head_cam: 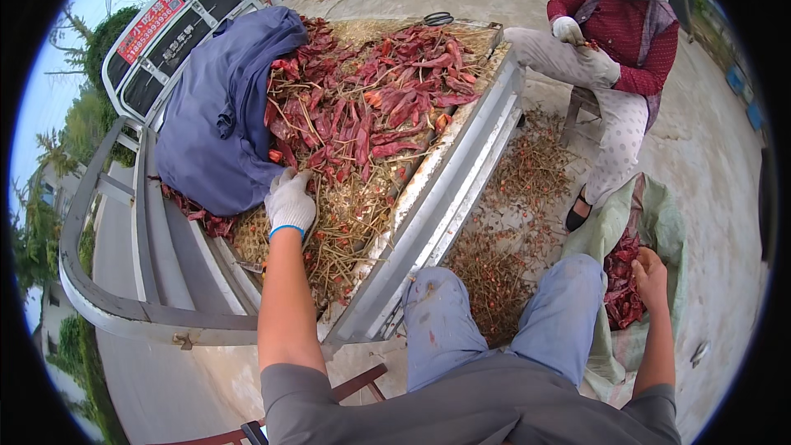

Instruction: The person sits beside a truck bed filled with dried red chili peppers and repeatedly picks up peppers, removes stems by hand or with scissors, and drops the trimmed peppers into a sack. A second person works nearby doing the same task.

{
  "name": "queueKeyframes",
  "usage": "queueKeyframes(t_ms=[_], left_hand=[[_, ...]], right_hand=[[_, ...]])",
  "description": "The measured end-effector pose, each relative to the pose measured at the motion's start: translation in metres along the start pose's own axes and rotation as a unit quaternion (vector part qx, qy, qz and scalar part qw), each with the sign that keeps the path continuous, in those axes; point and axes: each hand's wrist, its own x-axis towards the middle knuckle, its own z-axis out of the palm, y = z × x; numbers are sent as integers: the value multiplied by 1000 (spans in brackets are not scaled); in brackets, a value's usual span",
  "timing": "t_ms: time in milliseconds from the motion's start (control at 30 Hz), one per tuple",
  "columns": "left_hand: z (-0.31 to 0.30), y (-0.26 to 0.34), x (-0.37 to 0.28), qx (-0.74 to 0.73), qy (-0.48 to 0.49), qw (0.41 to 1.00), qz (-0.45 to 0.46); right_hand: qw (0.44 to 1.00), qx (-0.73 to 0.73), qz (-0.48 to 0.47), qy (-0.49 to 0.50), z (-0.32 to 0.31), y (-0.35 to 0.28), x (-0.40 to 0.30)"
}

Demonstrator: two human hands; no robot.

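Observation:
My left hand, in a white knit glove with a blue cuff, rests at the edge of a dark blue cloth. Its fingertips reach the near side of a heap of dried red chillies on the truck bed; whether they grip anything is hidden. On the right, my bare right hand hangs just inside the mouth of a pale green woven sack. Below its curled fingers lie dark red dried chillies in the sack. Whether those fingers hold a chilli cannot be made out.
Cut stalks litter the near truck bed, beside its metal side panel. Black-handled scissors lie at the far edge. A gloved co-worker sits opposite. Stem waste covers the ground around my knees. A side rail curves at left.

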Motion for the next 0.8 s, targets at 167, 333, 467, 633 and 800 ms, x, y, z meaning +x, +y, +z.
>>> queueKeyframes(t_ms=[167,333,467,633,800], left_hand=[[0,-3,3,57,-68,996,25],[-20,-10,-12,33,-39,999,-19],[-46,-14,-36,-93,73,992,-51],[-80,38,-85,-407,49,910,-64],[-80,149,-167,-671,-90,732,-74]], right_hand=[[998,49,-14,-35,18,-44,-6],[993,100,-42,-55,41,-76,5],[982,119,-106,-100,65,-133,5],[953,175,-184,-167,93,-225,-13],[896,264,-225,-275,127,-310,-37]])
